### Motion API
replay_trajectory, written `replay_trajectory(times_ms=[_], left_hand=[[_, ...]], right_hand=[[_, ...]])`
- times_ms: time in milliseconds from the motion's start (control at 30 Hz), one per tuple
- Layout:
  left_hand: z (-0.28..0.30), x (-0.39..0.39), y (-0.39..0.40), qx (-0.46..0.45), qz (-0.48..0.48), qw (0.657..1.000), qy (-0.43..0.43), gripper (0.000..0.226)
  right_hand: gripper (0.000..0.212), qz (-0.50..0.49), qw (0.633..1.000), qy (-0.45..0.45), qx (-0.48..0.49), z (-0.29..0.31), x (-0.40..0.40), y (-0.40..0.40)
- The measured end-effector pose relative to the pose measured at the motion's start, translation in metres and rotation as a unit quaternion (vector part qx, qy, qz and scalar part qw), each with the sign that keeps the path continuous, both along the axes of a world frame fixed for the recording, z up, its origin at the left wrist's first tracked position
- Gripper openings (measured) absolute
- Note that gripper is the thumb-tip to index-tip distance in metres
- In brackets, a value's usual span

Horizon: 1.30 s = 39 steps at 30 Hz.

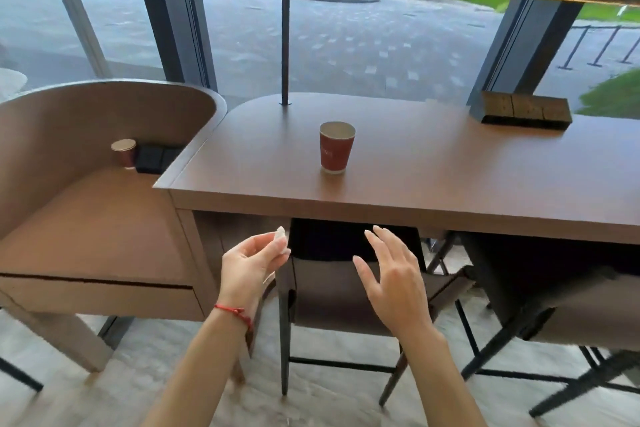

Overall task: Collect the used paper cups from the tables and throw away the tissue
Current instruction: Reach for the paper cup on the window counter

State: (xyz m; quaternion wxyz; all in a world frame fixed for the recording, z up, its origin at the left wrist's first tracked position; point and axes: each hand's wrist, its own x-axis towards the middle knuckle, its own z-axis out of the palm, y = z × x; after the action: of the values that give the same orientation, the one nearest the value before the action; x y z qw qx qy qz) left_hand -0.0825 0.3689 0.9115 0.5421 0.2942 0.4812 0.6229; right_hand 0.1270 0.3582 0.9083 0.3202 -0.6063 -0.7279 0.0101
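We see a small red paper cup (124,152) on the curved lower ledge (86,218) at left. Left hand (249,263) fingers pinch crumpled white tissue (281,239) below the tabletop (415,177) edge. Ribbed red cup (336,147) stands upright mid-tabletop, open wood around. Right hand (391,277) fingers spread, holding nothing.

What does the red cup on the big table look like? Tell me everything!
The red paper cup stands upright on the brown table, near its middle. It has a pale rim, a pale inside and no lid. Faint lettering on its side is too blurred to read. Only the table touches it; both hands are off it.
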Motion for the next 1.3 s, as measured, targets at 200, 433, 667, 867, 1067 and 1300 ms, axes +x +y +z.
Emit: replay_trajectory(times_ms=[200,433,667,867,1067,1300], left_hand=[[0.028,-0.012,0.074,0.057,-0.032,0.998,0.007,0.031],[0.058,-0.023,0.155,0.081,-0.086,0.993,-0.014,0.025],[0.065,-0.026,0.194,0.067,-0.117,0.990,-0.040,0.019],[0.064,-0.028,0.210,0.064,-0.115,0.990,-0.047,0.025],[0.062,-0.026,0.215,0.056,-0.114,0.991,-0.044,0.021],[0.061,-0.015,0.217,0.058,-0.142,0.987,-0.042,0.014]], right_hand=[[0.045,-0.004,0.999,0.025,0.022,0.015,-0.015,0.069],[0.069,-0.036,0.983,0.177,0.003,0.040,-0.035,0.133],[0.086,-0.058,0.943,0.326,-0.024,0.050,-0.048,0.181],[0.095,-0.022,0.902,0.423,-0.078,0.046,-0.053,0.207],[0.074,-0.018,0.899,0.430,-0.076,0.042,-0.053,0.218],[0.056,-0.029,0.880,0.470,-0.071,0.050,-0.039,0.203]])
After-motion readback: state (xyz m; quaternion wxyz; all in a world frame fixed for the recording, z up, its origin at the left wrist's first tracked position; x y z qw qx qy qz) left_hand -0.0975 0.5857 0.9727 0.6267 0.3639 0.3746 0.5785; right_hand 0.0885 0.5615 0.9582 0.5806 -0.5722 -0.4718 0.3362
